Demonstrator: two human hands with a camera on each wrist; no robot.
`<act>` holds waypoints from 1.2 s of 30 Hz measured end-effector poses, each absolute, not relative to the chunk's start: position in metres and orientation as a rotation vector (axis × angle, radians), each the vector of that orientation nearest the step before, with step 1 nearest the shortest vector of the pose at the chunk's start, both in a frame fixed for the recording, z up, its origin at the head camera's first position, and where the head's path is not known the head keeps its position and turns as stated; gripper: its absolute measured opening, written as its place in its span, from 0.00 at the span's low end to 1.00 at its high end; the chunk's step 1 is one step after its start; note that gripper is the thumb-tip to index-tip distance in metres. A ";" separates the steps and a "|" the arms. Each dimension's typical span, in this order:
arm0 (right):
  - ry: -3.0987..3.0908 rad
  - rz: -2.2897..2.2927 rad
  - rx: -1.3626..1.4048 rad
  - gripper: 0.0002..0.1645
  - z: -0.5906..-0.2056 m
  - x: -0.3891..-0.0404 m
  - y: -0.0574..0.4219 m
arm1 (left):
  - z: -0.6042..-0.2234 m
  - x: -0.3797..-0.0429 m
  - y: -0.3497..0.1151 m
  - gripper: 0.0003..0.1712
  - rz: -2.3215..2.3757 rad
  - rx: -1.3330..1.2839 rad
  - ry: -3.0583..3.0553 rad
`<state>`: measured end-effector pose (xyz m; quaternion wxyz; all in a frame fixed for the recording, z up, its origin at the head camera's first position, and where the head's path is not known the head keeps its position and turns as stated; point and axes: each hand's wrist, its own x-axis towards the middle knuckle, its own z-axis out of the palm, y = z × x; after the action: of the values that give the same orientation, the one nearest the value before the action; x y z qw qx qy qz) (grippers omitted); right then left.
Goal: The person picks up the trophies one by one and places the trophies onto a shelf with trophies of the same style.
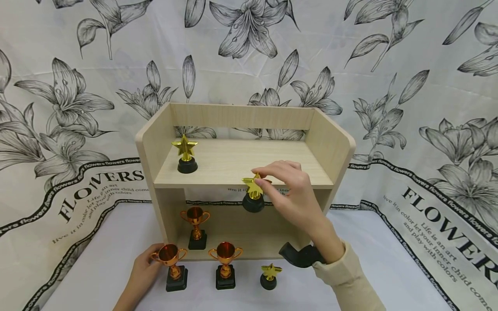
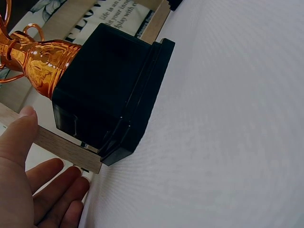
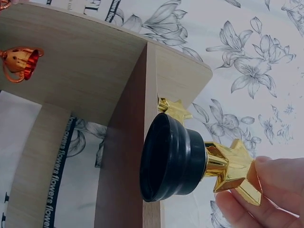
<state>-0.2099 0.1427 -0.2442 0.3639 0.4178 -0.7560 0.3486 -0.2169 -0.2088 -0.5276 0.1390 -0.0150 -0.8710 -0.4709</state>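
My right hand (image 1: 295,194) pinches a gold star trophy (image 1: 253,194) by its star, in front of the upper shelf's front edge. In the right wrist view this trophy's round black base (image 3: 173,159) points away from my fingers (image 3: 280,190). My left hand (image 1: 144,270) is beside a copper-coloured cup trophy (image 1: 176,268) on the table. The left wrist view shows its thumb and fingers (image 2: 52,190) apart, holding nothing, close to the cup's black base (image 2: 104,85) and the shelf's side board (image 2: 61,147).
Another gold star trophy (image 1: 186,153) stands on the upper shelf (image 1: 249,160) at left. One cup trophy (image 1: 196,226) is on the lower level. In front are another cup trophy (image 1: 225,265) and a small star trophy (image 1: 269,276). A black strap-like piece (image 1: 299,255) hangs by my right wrist.
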 end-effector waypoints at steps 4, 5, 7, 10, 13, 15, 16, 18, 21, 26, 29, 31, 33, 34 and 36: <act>-1.946 0.897 1.076 0.13 -0.243 -0.211 0.143 | -0.528 -0.218 -0.209 0.19 -1.371 -0.042 -2.519; -1.946 0.897 1.076 0.13 -0.243 -0.211 0.143 | -0.528 -0.218 -0.209 0.19 -1.374 -0.042 -2.519; -1.949 0.895 1.074 0.13 -0.242 -0.212 0.143 | -0.528 -0.218 -0.209 0.19 -1.378 -0.041 -2.520; -1.953 0.889 1.072 0.13 -0.241 -0.212 0.143 | -0.528 -0.218 -0.209 0.19 -1.380 -0.041 -2.524; -1.955 0.881 1.071 0.13 -0.240 -0.213 0.142 | -0.528 -0.218 -0.210 0.19 -1.379 -0.045 -2.523; -1.956 0.874 1.071 0.12 -0.239 -0.213 0.142 | -0.528 -0.218 -0.210 0.19 -1.383 -0.046 -2.522; -1.956 0.873 1.069 0.12 -0.239 -0.214 0.141 | -0.528 -0.218 -0.210 0.19 -1.387 -0.047 -2.522; -1.954 0.870 1.068 0.12 -0.238 -0.214 0.141 | -0.528 -0.218 -0.210 0.19 -1.394 -0.046 -2.522; -1.942 0.873 1.069 0.12 -0.237 -0.215 0.141 | -0.528 -0.218 -0.210 0.19 -1.410 -0.042 -2.523; -1.935 0.871 1.074 0.12 -0.234 -0.218 0.141 | -0.527 -0.218 -0.209 0.19 -1.420 -0.033 -2.531; -1.946 0.869 1.067 0.12 -0.233 -0.219 0.141 | -0.527 -0.218 -0.210 0.19 -1.410 -0.038 -2.531; -1.952 0.870 1.062 0.12 -0.232 -0.220 0.141 | -0.528 -0.218 -0.210 0.19 -1.405 -0.045 -2.528; -1.958 0.868 1.058 0.11 -0.231 -0.220 0.140 | -0.528 -0.218 -0.210 0.19 -1.401 -0.051 -2.523; -1.957 0.868 1.059 0.11 -0.231 -0.220 0.140 | -0.528 -0.218 -0.210 0.19 -1.403 -0.051 -2.521; -1.957 0.866 1.059 0.11 -0.230 -0.221 0.139 | -0.528 -0.218 -0.210 0.19 -1.399 -0.048 -2.526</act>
<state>-0.2208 0.1395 -0.2303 0.3680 0.4123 -0.7621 0.3372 -0.2175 -0.2097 -0.5281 0.1266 -0.0165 -0.8676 -0.4806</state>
